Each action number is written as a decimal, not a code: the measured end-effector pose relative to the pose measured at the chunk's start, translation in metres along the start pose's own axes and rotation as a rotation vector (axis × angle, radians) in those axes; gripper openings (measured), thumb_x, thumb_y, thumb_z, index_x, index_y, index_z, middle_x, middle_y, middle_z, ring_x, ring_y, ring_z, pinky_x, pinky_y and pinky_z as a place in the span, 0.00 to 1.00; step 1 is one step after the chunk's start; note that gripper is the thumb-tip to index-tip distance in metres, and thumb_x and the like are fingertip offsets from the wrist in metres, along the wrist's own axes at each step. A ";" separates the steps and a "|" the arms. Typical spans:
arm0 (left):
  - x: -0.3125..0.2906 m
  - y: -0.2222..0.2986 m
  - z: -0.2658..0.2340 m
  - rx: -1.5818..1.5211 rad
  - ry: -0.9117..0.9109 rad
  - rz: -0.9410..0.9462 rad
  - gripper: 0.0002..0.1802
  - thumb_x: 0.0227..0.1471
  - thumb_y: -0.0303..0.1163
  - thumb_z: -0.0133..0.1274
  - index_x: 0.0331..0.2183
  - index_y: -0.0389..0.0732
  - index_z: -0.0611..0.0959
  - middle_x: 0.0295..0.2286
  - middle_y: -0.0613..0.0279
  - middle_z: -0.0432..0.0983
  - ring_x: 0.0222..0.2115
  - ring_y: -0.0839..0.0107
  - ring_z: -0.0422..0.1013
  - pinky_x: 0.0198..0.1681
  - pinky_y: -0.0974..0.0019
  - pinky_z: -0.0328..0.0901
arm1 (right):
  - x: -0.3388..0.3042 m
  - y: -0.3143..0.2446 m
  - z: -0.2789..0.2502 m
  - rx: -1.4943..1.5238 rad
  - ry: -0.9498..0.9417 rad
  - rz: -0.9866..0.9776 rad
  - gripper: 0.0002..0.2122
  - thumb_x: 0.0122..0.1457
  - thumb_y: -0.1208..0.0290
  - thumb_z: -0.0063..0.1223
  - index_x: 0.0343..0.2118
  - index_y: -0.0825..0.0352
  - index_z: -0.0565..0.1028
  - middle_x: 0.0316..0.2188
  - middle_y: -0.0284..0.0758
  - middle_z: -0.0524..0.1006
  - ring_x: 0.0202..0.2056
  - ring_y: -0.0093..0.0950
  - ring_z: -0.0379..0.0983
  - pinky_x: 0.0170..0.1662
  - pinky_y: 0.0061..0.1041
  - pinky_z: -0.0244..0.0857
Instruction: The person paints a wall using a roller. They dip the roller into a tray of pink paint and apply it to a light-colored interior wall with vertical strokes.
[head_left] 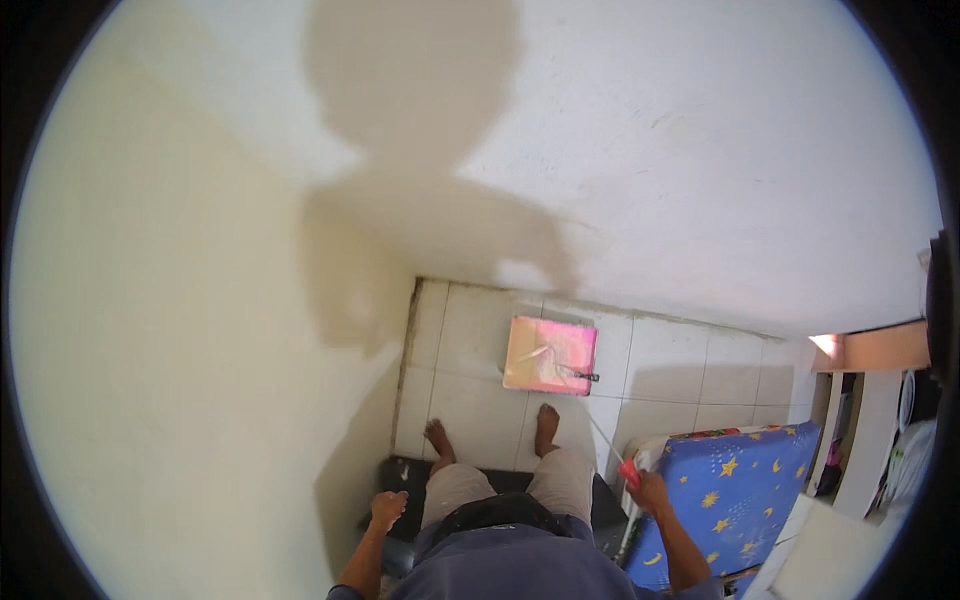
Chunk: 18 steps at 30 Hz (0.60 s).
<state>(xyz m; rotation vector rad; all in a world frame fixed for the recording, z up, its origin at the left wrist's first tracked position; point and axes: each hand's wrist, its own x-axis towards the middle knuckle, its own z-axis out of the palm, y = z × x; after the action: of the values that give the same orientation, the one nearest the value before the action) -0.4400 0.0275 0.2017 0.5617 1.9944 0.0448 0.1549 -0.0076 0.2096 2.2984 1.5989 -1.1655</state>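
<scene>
My right hand (pixel 650 492) grips the red handle (pixel 630 470) of a long thin roller pole. The pole slants down to a pink paint tray (pixel 550 355) on the tiled floor, and its roller end lies inside the tray. My left hand (pixel 388 508) hangs at my side by the cream wall, its fingers curled with nothing in them. My bare feet (pixel 545 425) stand at the front edge of a dark stool (pixel 400 472), just short of the tray.
A cream-yellow wall (pixel 180 330) on the left meets a white wall (pixel 700 160) in the corner ahead; my shadow falls across both. A blue mattress (pixel 745 480) with star and moon print leans at the right. Pale shelving (pixel 860 420) stands beyond it.
</scene>
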 end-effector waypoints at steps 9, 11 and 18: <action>0.093 0.047 -0.093 0.367 0.114 0.454 0.16 0.42 0.39 0.51 0.25 0.33 0.77 0.22 0.50 0.76 0.23 0.61 0.73 0.30 0.61 0.66 | -0.156 -0.143 0.111 0.247 0.402 0.014 0.13 0.49 0.64 0.54 0.29 0.68 0.66 0.21 0.47 0.72 0.25 0.48 0.71 0.27 0.42 0.64; 0.088 0.064 -0.113 0.382 0.080 0.445 0.16 0.41 0.39 0.53 0.27 0.35 0.77 0.23 0.52 0.76 0.25 0.63 0.73 0.31 0.62 0.67 | -0.164 -0.185 0.135 0.374 0.487 0.021 0.12 0.50 0.65 0.53 0.29 0.68 0.66 0.20 0.47 0.72 0.24 0.48 0.71 0.26 0.40 0.63; 0.082 0.058 -0.174 0.382 -0.001 0.520 0.15 0.41 0.39 0.54 0.30 0.37 0.77 0.25 0.54 0.77 0.25 0.66 0.74 0.32 0.64 0.67 | -0.135 -0.294 0.151 0.614 0.720 0.025 0.13 0.56 0.63 0.48 0.33 0.69 0.66 0.20 0.49 0.71 0.23 0.48 0.70 0.26 0.38 0.63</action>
<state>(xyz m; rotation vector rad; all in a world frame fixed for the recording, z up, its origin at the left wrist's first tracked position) -0.5972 0.1483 0.2323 1.3156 1.8147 -0.0191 -0.1908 -0.0541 0.2846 3.4245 1.5056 -0.9673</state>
